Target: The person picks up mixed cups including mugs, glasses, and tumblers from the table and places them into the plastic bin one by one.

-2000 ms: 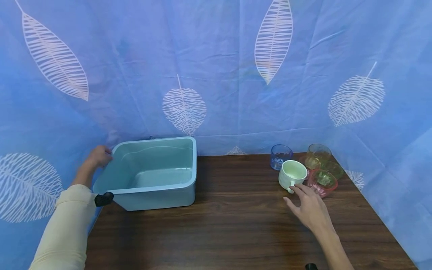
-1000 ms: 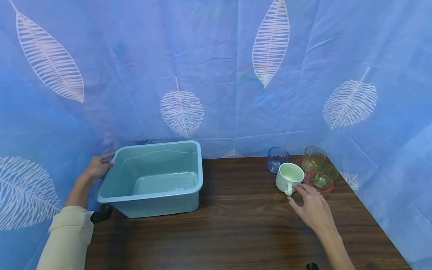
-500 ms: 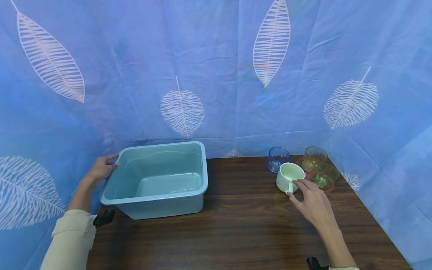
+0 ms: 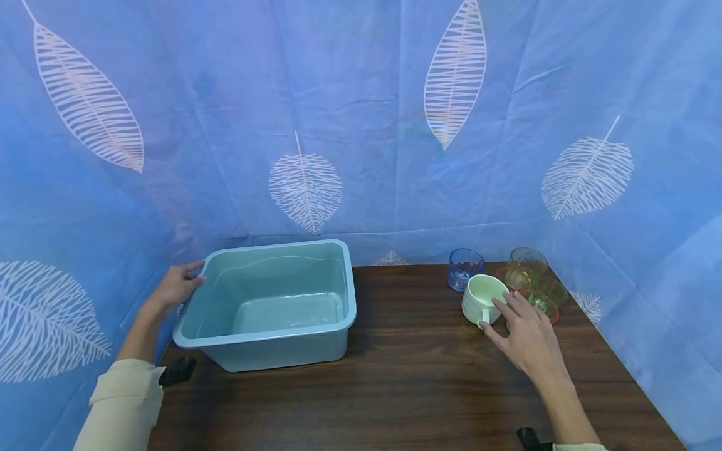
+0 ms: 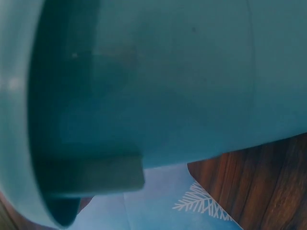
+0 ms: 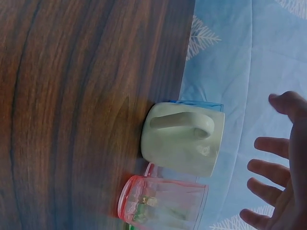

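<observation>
My left hand (image 4: 176, 287) is at the left rim of a blue-green plastic basin (image 4: 271, 339), fingers extended along its edge. In the left wrist view the basin's outer wall (image 5: 177, 86) fills most of the picture and no fingers show. A pale green mug (image 4: 476, 306) stands upright, its handle (image 6: 184, 122) turned toward me. My right hand (image 4: 530, 341) hovers just right of and above it, fingers spread; in the right wrist view they are apart from the mug. A clear red-rimmed glass (image 6: 168, 201) sits beside the mug, partly hidden by the hand in the head view.
A blue glass (image 4: 465, 268) stands behind the mug. A yellowish glass (image 4: 526, 266) and a green one (image 4: 555, 289) stand at the table's back right corner. Dark wooden table (image 4: 395, 382) spreads between basin and mug; a blue leaf-print cloth (image 4: 372, 156) hangs behind.
The basin has slid to the right with my left hand at its rim. My right hand has stayed near the mug, its fingers shifting slightly; the mug stands where it was.
</observation>
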`<action>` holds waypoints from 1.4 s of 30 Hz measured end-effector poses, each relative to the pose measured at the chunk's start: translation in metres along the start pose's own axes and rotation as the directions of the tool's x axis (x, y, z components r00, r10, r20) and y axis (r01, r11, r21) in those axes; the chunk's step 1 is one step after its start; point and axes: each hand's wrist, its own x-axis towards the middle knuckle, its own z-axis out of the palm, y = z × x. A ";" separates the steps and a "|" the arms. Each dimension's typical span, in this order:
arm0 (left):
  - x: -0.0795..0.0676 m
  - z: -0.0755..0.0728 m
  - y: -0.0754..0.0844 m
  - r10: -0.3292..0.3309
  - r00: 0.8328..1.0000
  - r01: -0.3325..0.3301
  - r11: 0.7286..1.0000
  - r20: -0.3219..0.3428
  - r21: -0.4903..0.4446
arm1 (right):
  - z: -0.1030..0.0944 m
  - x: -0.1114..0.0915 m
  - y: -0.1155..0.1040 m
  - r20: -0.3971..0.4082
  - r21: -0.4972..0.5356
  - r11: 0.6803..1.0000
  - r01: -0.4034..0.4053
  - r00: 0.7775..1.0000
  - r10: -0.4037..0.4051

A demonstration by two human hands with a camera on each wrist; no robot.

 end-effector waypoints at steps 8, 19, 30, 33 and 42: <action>-0.005 0.003 0.005 0.013 1.000 -0.013 1.000 0.004 0.008 | 0.000 0.000 0.000 0.041 -0.044 0.999 -0.004 0.999 0.006; -0.006 0.011 0.006 0.006 1.000 -0.007 0.999 -0.014 -0.032 | -0.003 0.002 0.001 0.084 -0.041 0.999 -0.026 0.996 0.030; -0.008 0.019 0.009 0.002 1.000 -0.002 0.999 -0.003 -0.052 | -0.004 0.004 0.002 0.106 -0.032 0.999 -0.038 0.994 0.041; -0.010 0.021 0.010 0.009 1.000 -0.009 0.999 -0.001 -0.049 | -0.004 0.005 0.004 0.105 -0.025 0.999 -0.034 0.994 0.037; -0.013 0.026 0.014 0.022 1.000 -0.022 0.998 -0.007 -0.053 | -0.001 0.006 0.009 0.100 -0.029 0.998 -0.053 0.993 0.056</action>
